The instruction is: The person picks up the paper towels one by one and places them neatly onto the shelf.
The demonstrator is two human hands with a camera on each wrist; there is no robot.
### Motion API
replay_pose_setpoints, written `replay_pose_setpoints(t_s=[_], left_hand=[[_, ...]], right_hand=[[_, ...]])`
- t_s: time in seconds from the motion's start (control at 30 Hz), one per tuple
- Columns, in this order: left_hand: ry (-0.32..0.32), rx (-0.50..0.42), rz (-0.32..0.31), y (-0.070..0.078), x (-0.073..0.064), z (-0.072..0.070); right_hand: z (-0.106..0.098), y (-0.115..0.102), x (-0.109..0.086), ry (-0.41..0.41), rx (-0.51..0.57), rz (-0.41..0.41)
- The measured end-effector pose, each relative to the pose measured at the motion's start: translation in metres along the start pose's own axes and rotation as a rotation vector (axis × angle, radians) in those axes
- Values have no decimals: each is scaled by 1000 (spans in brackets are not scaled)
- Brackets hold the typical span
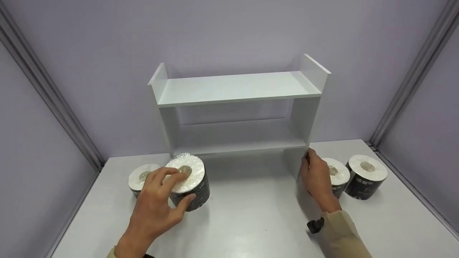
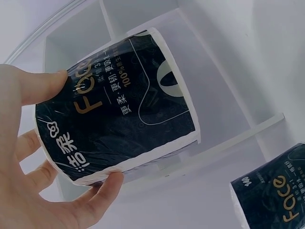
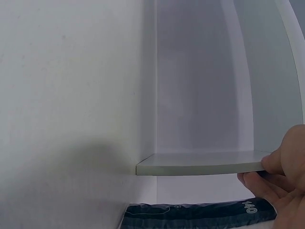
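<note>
At the left of the worktop stands the first roll, partly behind the left hand. That hand grips the second roll, just in front of the shelf's left end: the thumb presses the dark wrapper, the fingers lie over the top towards the core, spread only as wide as the roll needs. Whether its base clears the worktop is hard to tell. The roll is probably light and a little soft, so a hard squeeze could dent it; the shiny film looks slippery. The best hold is likely round the sides, or with fingertips in the core.

The white shelf looks stiff, and perhaps apt to shift if knocked. The right hand pinches the front edge of its right side panel, thumb and fingers closed on either face. Just beyond stand the third roll and, rightmost, the fourth roll.
</note>
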State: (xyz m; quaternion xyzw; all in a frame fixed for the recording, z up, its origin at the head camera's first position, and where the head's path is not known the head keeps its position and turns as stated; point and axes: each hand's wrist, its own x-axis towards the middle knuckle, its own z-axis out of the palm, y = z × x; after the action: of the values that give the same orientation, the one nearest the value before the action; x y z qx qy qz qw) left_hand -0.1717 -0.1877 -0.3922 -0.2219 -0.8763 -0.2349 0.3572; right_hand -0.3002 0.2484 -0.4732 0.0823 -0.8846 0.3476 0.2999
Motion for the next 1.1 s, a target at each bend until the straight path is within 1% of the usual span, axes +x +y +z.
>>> replay_pose_setpoints(t_s=[0.2,0.43,0.63,0.87,1.1], left_hand=[[-10,-9,10,0,5,-3],[-24,-7,3,1,13,-6],[-27,-14,4,2,14,-7],[-30,-26,-15,2,16,-7],[-23,-22,8,3,19,-6]], right_hand=[[-1,-1,1,-11,-15,8],[-2,-2,3,-36,-41,26],[-2,-3,1,-37,-27,27],[-1,-3,2,-51,-28,56],[-3,-4,3,-64,-20,69]])
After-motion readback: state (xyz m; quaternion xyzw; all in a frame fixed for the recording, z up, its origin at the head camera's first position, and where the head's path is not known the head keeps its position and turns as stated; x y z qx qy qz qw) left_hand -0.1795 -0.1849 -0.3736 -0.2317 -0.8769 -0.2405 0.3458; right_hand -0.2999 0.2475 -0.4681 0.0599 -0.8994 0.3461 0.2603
